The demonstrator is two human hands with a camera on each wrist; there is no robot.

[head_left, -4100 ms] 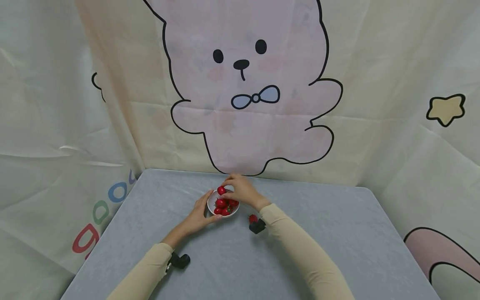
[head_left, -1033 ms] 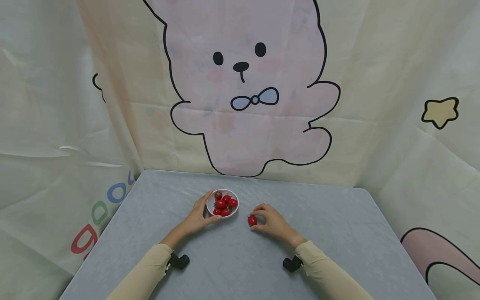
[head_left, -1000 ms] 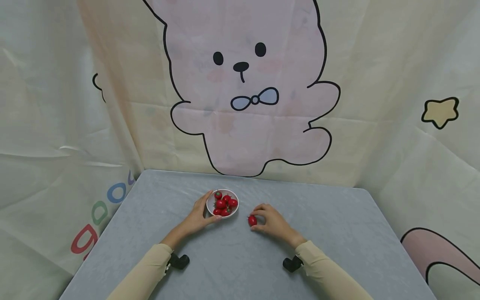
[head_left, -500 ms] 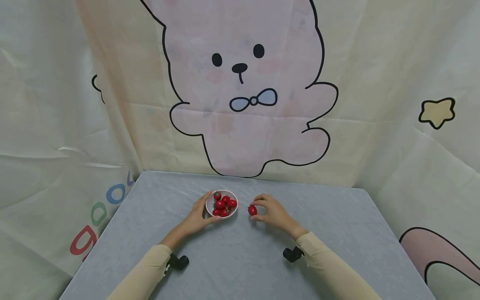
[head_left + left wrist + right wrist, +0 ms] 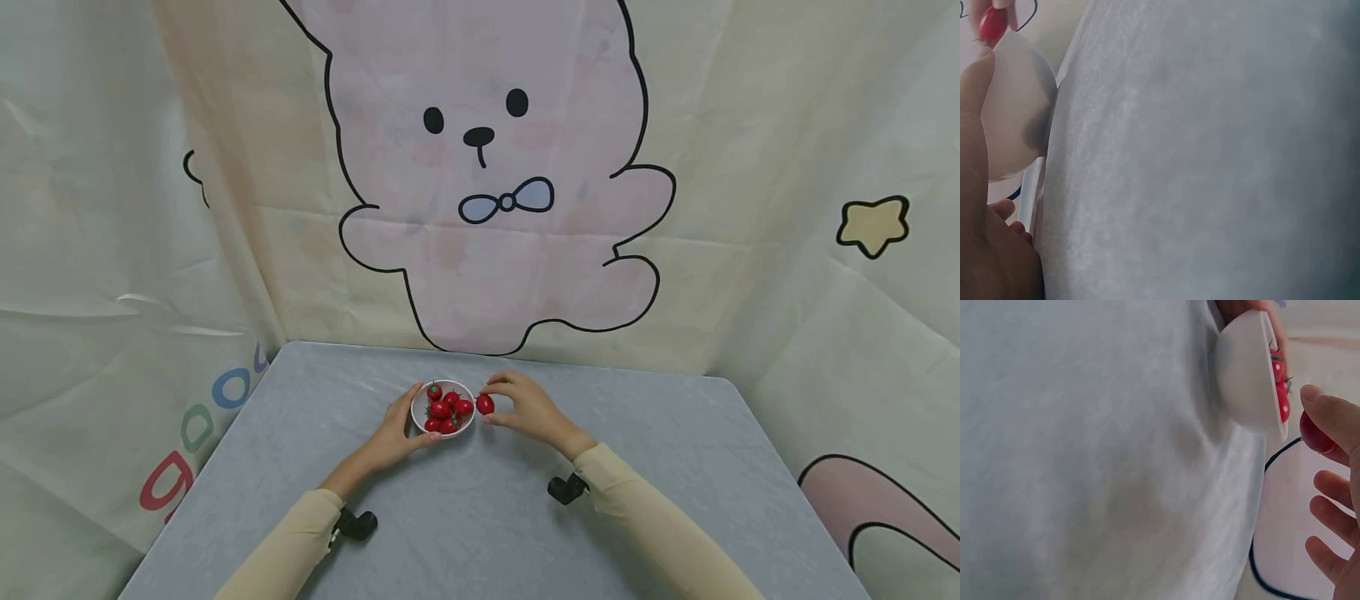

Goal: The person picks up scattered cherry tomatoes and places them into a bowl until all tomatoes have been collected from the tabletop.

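Note:
A small white bowl (image 5: 422,404) stands on the table, with several red cherry tomatoes (image 5: 440,410) inside, some with green stems. My left hand (image 5: 386,437) holds the bowl from its left side, thumb along the near rim and fingers round the far side. Just right of the rim, my right hand (image 5: 531,408) pinches one cherry tomato (image 5: 485,404) between thumb and fingertips. In the right wrist view that tomato (image 5: 1316,432) is up near the height of the bowl's rim, the other fingers loosely spread. The left wrist view shows the bowl's outer wall (image 5: 1019,109).
A grey cloth covers the table (image 5: 465,525). Behind it hangs a pale curtain (image 5: 720,275) with a large cartoon bear printed on it. A black wrist camera mount (image 5: 357,524) is below the left hand, another mount (image 5: 567,488) below the right.
My right hand has picked up the cherry tomato from the table right of the bowl and carried it up and left to the rim. Earlier it held another tomato over the bowl. The left hand stays put.

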